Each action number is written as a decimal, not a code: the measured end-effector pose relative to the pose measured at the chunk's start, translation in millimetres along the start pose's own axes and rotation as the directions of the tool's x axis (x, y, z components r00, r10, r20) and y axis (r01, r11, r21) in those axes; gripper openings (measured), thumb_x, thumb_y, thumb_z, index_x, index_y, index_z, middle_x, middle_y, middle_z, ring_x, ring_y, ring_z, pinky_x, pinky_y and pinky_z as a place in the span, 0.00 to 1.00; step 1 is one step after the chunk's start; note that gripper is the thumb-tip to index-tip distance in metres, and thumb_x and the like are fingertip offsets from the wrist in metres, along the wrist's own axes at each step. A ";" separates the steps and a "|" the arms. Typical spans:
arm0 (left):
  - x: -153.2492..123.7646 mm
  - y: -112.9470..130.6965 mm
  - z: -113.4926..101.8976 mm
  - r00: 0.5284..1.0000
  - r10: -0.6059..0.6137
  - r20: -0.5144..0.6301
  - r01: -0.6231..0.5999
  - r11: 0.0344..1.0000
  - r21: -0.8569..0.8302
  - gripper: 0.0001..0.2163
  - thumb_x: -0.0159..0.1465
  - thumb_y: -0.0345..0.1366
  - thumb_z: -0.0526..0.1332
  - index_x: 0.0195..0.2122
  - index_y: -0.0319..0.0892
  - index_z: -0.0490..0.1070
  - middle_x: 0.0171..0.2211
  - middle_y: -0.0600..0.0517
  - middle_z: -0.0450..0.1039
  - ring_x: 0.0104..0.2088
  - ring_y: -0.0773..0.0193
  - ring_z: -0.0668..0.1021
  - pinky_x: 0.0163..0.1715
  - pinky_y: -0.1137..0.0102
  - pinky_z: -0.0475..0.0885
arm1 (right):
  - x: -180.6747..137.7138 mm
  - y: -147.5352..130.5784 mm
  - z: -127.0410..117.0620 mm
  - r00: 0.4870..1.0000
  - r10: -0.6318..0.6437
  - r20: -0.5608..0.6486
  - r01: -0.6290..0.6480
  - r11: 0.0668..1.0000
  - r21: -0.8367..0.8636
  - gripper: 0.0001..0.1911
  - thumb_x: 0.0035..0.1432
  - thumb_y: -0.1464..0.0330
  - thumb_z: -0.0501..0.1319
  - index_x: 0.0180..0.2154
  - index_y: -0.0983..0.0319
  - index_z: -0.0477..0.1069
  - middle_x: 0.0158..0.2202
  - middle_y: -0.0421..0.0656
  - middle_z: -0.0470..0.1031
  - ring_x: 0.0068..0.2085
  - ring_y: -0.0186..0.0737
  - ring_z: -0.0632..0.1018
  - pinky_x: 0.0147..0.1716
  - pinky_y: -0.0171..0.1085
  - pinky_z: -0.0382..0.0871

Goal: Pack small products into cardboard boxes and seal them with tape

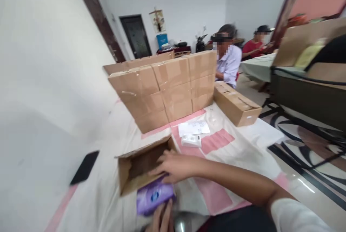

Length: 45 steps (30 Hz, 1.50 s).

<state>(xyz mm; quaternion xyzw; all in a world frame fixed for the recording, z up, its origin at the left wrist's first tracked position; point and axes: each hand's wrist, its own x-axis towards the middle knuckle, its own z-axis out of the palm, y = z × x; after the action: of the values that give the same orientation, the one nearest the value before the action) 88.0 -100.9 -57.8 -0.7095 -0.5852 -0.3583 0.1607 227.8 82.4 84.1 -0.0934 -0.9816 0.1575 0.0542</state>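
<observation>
A purple soft pack (155, 196) with a round blue mark, resembling a tissue pack, is beside the near wall of an open cardboard box (123, 178). My left hand (162, 219), partly cut off by the bottom edge, has its fingers against the pack's near side; its thumb is hidden. My right hand (175, 165) comes in from the right with fingers spread over the box's opening. Its thumb side is at the upper corner of the pack. The inside of the box looks dark, and the picture is slightly blurred.
Taped cardboard boxes (173, 91) form a wall behind the open box. A long closed carton (238, 104) lies at the right. Printed paper (193, 128), a small white device (191, 141) and a black phone-like slab (85, 167) lie around. Two people sit farther back.
</observation>
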 end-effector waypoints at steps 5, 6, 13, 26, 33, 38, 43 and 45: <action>28.1 13.6 -36.4 0.991 0.097 0.096 -0.119 0.958 0.259 0.14 0.65 0.30 0.63 0.52 0.45 0.75 0.32 0.49 0.76 0.30 0.62 0.78 0.31 0.68 0.72 | -40.1 -6.1 -11.5 0.931 -0.002 -0.365 -0.081 0.974 -0.212 0.35 0.63 0.69 0.61 0.69 0.55 0.58 0.51 0.54 0.70 0.50 0.55 0.66 0.48 0.51 0.61; 39.1 10.2 -43.8 0.987 0.054 0.150 -0.098 0.948 0.304 0.14 0.64 0.35 0.65 0.51 0.46 0.76 0.35 0.47 0.77 0.34 0.58 0.78 0.35 0.64 0.72 | -44.7 -2.7 -7.7 0.896 -0.006 -0.444 -0.106 0.968 -0.228 0.35 0.63 0.71 0.60 0.69 0.59 0.56 0.50 0.55 0.70 0.49 0.54 0.66 0.47 0.50 0.61; 68.7 -3.0 -58.0 0.826 -0.234 0.513 0.116 0.961 0.252 0.32 0.60 0.47 0.68 0.64 0.49 0.64 0.62 0.40 0.65 0.59 0.44 0.70 0.57 0.49 0.66 | -58.9 36.4 37.8 0.708 -0.222 -0.671 -0.046 0.933 -0.357 0.22 0.65 0.80 0.52 0.57 0.66 0.70 0.45 0.52 0.73 0.46 0.49 0.68 0.44 0.46 0.62; 97.8 47.7 -108.9 0.659 -0.423 0.622 0.696 0.657 -0.290 0.42 0.53 0.61 0.68 0.64 0.44 0.64 0.61 0.42 0.70 0.56 0.43 0.76 0.52 0.60 0.75 | -66.7 67.3 49.0 0.656 -0.220 -0.722 0.006 0.958 -0.285 0.16 0.62 0.80 0.55 0.45 0.61 0.75 0.42 0.48 0.75 0.45 0.45 0.67 0.42 0.43 0.60; 185.7 16.3 -116.1 0.763 -0.448 0.467 0.604 0.751 -0.267 0.36 0.53 0.60 0.68 0.56 0.39 0.72 0.48 0.44 0.78 0.47 0.46 0.78 0.46 0.61 0.75 | -68.9 71.1 52.9 0.645 -0.322 -0.693 0.108 0.936 -0.335 0.09 0.68 0.73 0.56 0.42 0.61 0.75 0.40 0.47 0.75 0.44 0.43 0.68 0.43 0.43 0.60; 237.4 -25.8 -77.3 0.575 -0.430 0.696 0.657 0.750 -0.080 0.30 0.59 0.61 0.60 0.48 0.38 0.75 0.43 0.46 0.80 0.42 0.52 0.79 0.42 0.63 0.75 | -69.9 66.0 54.9 0.575 -0.444 -0.687 0.208 0.892 -0.402 0.08 0.67 0.74 0.57 0.41 0.62 0.75 0.39 0.46 0.76 0.43 0.42 0.70 0.42 0.43 0.61; 248.9 -48.0 -38.9 0.507 -0.342 0.792 0.558 0.830 0.001 0.30 0.58 0.63 0.60 0.44 0.40 0.78 0.40 0.48 0.80 0.41 0.54 0.78 0.42 0.65 0.74 | -71.0 55.4 54.6 0.562 -0.480 -0.674 0.227 0.873 -0.432 0.07 0.68 0.74 0.58 0.42 0.62 0.75 0.37 0.45 0.75 0.42 0.40 0.72 0.40 0.41 0.62; 247.0 -52.5 -29.5 0.500 -0.284 0.818 0.518 0.855 -0.019 0.29 0.58 0.63 0.60 0.44 0.41 0.78 0.40 0.49 0.80 0.40 0.55 0.78 0.41 0.67 0.73 | -73.1 51.3 52.9 0.552 -0.488 -0.676 0.236 0.869 -0.435 0.06 0.68 0.74 0.58 0.41 0.63 0.75 0.37 0.45 0.75 0.40 0.39 0.72 0.39 0.40 0.63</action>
<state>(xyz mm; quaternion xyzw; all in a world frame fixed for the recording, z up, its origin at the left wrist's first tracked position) 43.3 70.4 124.7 -0.6496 -0.6906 -0.1082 -0.2990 300.5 99.7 12.1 0.0487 -0.8720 -0.0597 0.4834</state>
